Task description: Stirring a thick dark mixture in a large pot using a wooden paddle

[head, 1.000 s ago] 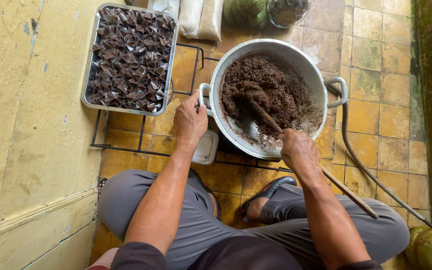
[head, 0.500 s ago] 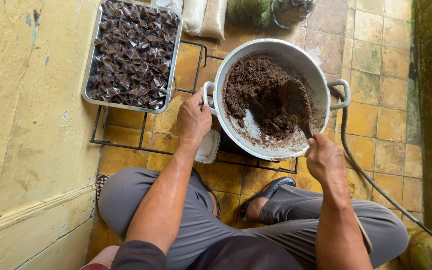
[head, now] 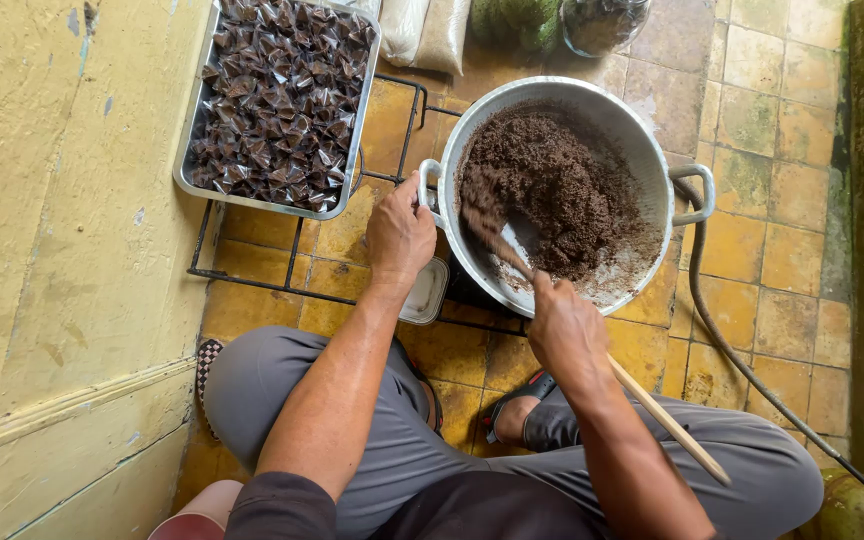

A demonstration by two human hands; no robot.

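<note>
A big metal wok (head: 652, 150) with two loop handles sits on a black wire stove frame (head: 292, 262) on the tiled floor, holding a dark brown crumbly mass (head: 552, 185). My left hand (head: 399, 238) grips the wok's left handle. My right hand (head: 564, 330) holds a long wooden spatula (head: 667, 422); its coated blade digs into the mass at the wok's left side, near bare metal.
A steel tray (head: 195, 130) of several small plastic-wrapped dark pieces rests at upper left beside a yellow wall. Bags and a jar stand behind the wok. A dark hose (head: 722, 335) runs down right toward a green cylinder (head: 857, 510). A small white container (head: 425, 293) lies under the wok's edge.
The spatula blade swung from the wok's left to its right side and back to the left, my right hand following. My left hand stayed on the handle.
</note>
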